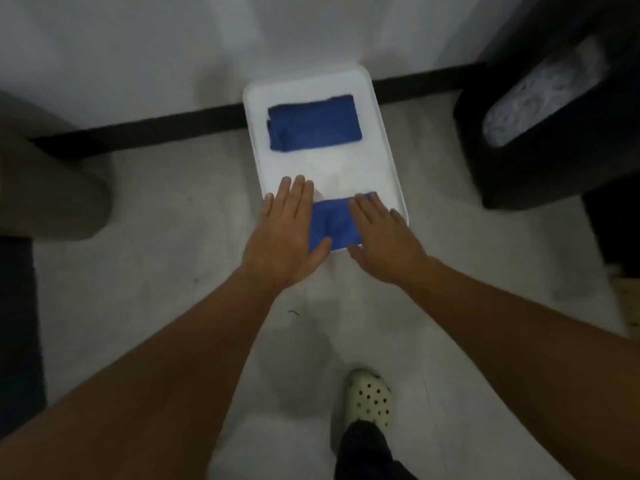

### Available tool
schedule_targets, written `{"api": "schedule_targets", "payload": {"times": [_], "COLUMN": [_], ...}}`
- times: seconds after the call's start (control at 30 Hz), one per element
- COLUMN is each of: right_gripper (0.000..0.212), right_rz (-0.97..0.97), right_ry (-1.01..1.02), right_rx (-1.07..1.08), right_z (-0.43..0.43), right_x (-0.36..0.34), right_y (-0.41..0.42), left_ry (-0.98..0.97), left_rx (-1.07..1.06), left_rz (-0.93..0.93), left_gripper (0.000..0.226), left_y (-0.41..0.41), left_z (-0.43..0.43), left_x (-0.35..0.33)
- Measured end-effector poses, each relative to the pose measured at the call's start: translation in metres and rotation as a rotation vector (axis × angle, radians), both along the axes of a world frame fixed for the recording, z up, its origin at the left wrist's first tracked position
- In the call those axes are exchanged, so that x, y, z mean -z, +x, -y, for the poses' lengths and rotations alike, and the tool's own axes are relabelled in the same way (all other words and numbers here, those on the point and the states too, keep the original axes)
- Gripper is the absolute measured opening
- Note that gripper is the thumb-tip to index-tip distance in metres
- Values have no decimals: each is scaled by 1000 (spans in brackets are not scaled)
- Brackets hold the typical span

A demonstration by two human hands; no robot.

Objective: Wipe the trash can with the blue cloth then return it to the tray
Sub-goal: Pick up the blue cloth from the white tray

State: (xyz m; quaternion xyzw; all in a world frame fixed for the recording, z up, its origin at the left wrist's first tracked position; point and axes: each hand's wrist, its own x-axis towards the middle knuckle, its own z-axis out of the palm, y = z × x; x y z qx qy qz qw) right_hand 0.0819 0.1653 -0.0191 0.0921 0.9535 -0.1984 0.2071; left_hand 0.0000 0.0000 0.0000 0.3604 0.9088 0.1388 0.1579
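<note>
A white tray [322,171] lies on the pale floor against the wall. Two folded blue cloths rest in it: one at the far end [313,122], one at the near end [334,225]. My left hand [285,237] is flat, fingers together, over the left edge of the near cloth and the tray's left rim. Spread flat, my right hand [382,237] covers the near cloth's right side. Neither hand grips anything; whether the palms press on the cloth I cannot tell. The black trash can [540,126] stands to the right of the tray, with a crumpled pale liner showing in its opening.
A black baseboard [138,131] runs along the white wall behind the tray. A brown-grey bulky object [48,188] sits at the left, with a dark shape below it. My foot in a white perforated clog [369,400] stands on the floor below the tray.
</note>
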Motion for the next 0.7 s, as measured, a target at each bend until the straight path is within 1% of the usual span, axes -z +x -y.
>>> {"api": "schedule_targets", "payload": {"times": [0.07,0.23,0.37,0.43,0.53,0.6,0.63,0.7], "right_gripper": [72,86,87,84,70,60,59,63], "right_rz": [3,119,76,38,0,-39,-52,-46], "right_ry": [-10,79,63,39,12,70,113,193], "right_rx": [17,-89,-112,-130,-158,-204,-229,-266], "right_z": [-4,-8,-17,-24,-38,-40,-39,-35], "right_x": [22,69,90,92,91,91,93,99], "right_y": [-6,-14,-15,-15,-23,-27,-28,-23], "left_ry": [1,-42,-147,-182,-268,-320,-323,-312], "left_rx": [34,107,177,230,331,402,425,447], "left_rz": [12,94,105,82,43,-22,-38,-50], "left_gripper": [82,82,74,72,68,65,65,66], "left_y": [-3,0,-3,-11,-26,-32,-33,-32], "left_z": [-2,-3,-6,-6,-8,-9,-10,-9], "left_x": [27,83,113,118,119,118,119,122]}}
